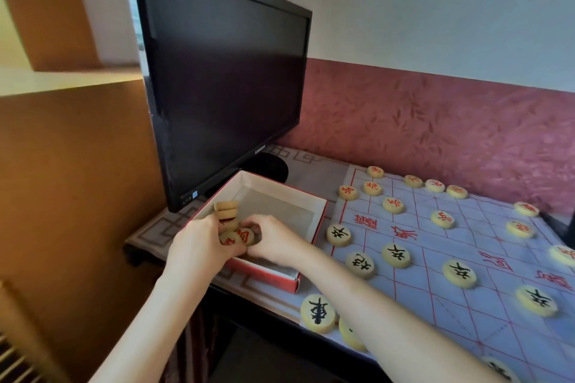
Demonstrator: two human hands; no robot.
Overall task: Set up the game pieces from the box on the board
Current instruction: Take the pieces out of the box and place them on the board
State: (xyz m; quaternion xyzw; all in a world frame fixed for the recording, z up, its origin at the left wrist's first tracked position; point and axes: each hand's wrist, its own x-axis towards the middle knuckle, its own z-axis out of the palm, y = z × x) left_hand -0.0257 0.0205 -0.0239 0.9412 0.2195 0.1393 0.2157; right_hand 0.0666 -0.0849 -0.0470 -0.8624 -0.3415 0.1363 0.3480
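1. Loose pieces [236, 236]: a small cluster of pale round discs, at least one with a red character, lies at the near left corner inside the box [318, 221]. More discs form a short stack [226, 211] just behind the cluster.
2. Left hand [199, 242]: it reaches over the box's left wall, with its fingers curled round the cluster from the left.
3. Right hand [273, 242]: it reaches in over the near wall, with its fingers curled onto the same cluster from the right. Both hands touch the discs.
4. Box: red outside, white inside, open-topped. It sits toward the left of the tabletop [155, 236], near the front edge and just beside the left edge of the board [420, 286].
5. Board: a pale sheet with a red grid, lying flat over the right of the tabletop.
6. Black-marked pieces [395, 255] occupy the near half of the board; one [318, 313] sits at its near left corner.
7. Red-marked pieces [393, 204] occupy the far half.
8. A dark monitor [224, 78] stands behind the box, at the rear left of the tabletop.
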